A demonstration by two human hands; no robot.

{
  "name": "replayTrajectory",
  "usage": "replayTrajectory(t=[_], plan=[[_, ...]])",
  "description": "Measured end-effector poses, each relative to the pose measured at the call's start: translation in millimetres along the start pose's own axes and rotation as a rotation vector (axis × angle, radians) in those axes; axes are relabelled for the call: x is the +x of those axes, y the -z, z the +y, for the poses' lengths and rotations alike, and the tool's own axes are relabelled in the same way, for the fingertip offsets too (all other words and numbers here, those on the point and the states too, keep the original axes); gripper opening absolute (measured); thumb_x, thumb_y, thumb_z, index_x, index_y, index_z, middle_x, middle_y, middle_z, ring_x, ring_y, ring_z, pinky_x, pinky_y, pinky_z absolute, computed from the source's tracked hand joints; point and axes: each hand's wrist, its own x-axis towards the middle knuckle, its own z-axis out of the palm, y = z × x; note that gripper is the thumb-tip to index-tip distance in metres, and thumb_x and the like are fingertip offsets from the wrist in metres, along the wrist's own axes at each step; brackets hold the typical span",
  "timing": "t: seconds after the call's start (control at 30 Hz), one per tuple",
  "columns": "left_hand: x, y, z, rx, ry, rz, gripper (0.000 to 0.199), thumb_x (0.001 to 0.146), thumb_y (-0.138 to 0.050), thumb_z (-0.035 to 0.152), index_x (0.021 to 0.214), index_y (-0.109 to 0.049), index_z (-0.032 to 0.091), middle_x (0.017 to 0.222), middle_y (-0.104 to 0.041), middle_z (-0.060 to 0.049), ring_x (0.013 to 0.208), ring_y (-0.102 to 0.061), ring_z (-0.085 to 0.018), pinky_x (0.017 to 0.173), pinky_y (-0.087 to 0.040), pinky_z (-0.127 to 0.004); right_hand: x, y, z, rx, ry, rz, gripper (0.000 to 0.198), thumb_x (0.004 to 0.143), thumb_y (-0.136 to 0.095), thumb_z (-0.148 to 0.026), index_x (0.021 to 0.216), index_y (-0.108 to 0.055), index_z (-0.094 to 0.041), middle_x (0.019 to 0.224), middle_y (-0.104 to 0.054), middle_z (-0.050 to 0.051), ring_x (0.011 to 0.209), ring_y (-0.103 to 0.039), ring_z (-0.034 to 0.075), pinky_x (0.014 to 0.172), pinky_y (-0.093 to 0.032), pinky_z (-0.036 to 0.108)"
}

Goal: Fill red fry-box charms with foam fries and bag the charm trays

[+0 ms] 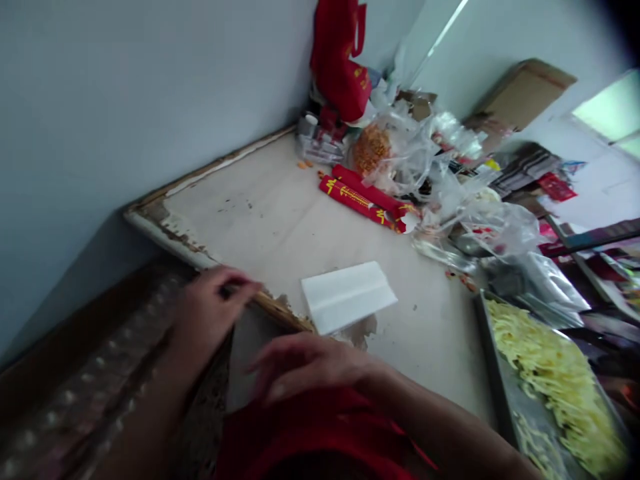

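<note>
My left hand [223, 303] is at the worn front edge of the table, its thumb and fingertips brought together. A small dark patch shows between the fingers; whether it is an object or a gap, I cannot make out. Lower and further right, my right hand [313, 367] hovers in front of the table edge, fingers loosely stretched and thumb apart, holding nothing visible. Both hands are blurred. Just beyond the right hand, a folded white sheet [347, 297], seemingly paper, lies on the table [270, 200] close to its edge.
Two red printed tubes or wrappers [360, 200] lie further back, beside a clear bag of orange-brown bits [373, 150] and heaped plastic bags [500, 223]. A metal tray [505, 393] with pale yellow strips [555, 380] stands at right. Clear ridged plastic [95, 380] is at lower left.
</note>
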Motion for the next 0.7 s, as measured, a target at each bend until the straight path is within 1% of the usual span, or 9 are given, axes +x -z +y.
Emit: replayTrajectory(t=[0.03,0.07,0.1,0.2,0.27,0.37,0.43,0.57,0.7], plan=[[7,-34,28,-0.013,-0.110,-0.056,0.022,0.084,-0.072,0.044,0.092,-0.066,0.024,0.094,-0.073,-0.001,0.090,-0.069,-0.020,0.085,-0.055,-0.033,-33,12,-12,0.023,0.071,0.087,0.048,0.086,-0.079,-0.037,0.131,-0.066,-0.024,0.104,-0.074,0.004,0.093,-0.069,0.016,0.090,-0.053,0.031],[14,-67,51,0.034,-0.179,-0.131,0.032,0.079,-0.079,0.039,0.102,-0.064,0.022,0.106,-0.071,-0.005,0.100,-0.068,-0.022,0.092,-0.053,-0.034,-64,25,-18,0.002,0.155,0.203,0.047,0.086,-0.078,-0.037,0.130,-0.066,-0.022,0.101,-0.075,0.005,0.091,-0.069,0.016,0.089,-0.053,0.032],[21,-97,70,0.137,-0.201,-0.232,0.054,0.069,-0.087,0.036,0.113,-0.061,0.020,0.117,-0.068,-0.009,0.109,-0.065,-0.026,0.096,-0.052,-0.036,-93,38,-19,-0.044,0.219,0.329,0.047,0.087,-0.077,-0.038,0.130,-0.066,-0.021,0.099,-0.075,0.006,0.091,-0.069,0.016,0.088,-0.052,0.032],[35,-154,101,0.452,-0.178,-0.517,0.094,0.051,-0.097,0.035,0.131,-0.050,0.019,0.128,-0.061,-0.016,0.115,-0.062,-0.033,0.093,-0.051,-0.041,-159,73,-1,-0.176,0.298,0.796,0.043,0.088,-0.075,-0.040,0.127,-0.066,-0.021,0.098,-0.075,0.005,0.091,-0.068,0.016,0.086,-0.051,0.031],[44,-165,106,0.548,-0.152,-0.692,0.093,0.051,-0.096,0.040,0.130,-0.050,0.021,0.126,-0.062,-0.016,0.111,-0.065,-0.034,0.088,-0.051,-0.039,-186,91,20,-0.228,0.270,1.048,0.045,0.088,-0.075,-0.044,0.125,-0.066,-0.020,0.098,-0.074,0.006,0.090,-0.068,0.018,0.084,-0.051,0.032],[62,-163,107,0.607,-0.109,-0.868,0.078,0.056,-0.091,0.050,0.121,-0.056,0.023,0.108,-0.070,-0.012,0.101,-0.069,-0.033,0.082,-0.049,-0.038,-203,116,49,-0.257,0.257,1.255,0.047,0.086,-0.072,-0.051,0.119,-0.069,-0.018,0.093,-0.074,0.006,0.087,-0.068,0.020,0.080,-0.053,0.035],[72,-163,108,0.662,-0.166,-0.874,0.065,0.058,-0.088,0.053,0.110,-0.062,0.025,0.104,-0.071,-0.011,0.104,-0.068,-0.035,0.081,-0.049,-0.039,-204,132,63,-0.243,0.292,1.373,0.046,0.085,-0.072,-0.053,0.114,-0.071,-0.017,0.093,-0.074,0.008,0.087,-0.068,0.022,0.081,-0.054,0.037],[74,-169,113,0.706,-0.278,-0.832,0.046,0.059,-0.084,0.052,0.091,-0.068,0.024,0.121,-0.063,-0.012,0.115,-0.061,-0.035,0.082,-0.049,-0.038,-198,154,76,-0.255,0.385,1.617,0.045,0.085,-0.071,-0.051,0.113,-0.071,-0.016,0.104,-0.073,0.012,0.092,-0.069,0.025,0.084,-0.054,0.039],[62,-171,118,0.662,-0.228,-0.872,0.029,0.070,-0.073,0.036,0.094,-0.064,0.024,0.119,-0.063,-0.007,0.091,-0.069,-0.023,0.071,-0.045,-0.031,-197,159,78,-0.247,0.467,1.616,0.049,0.083,-0.072,-0.045,0.123,-0.066,-0.017,0.109,-0.070,0.013,0.092,-0.069,0.023,0.080,-0.056,0.036]])
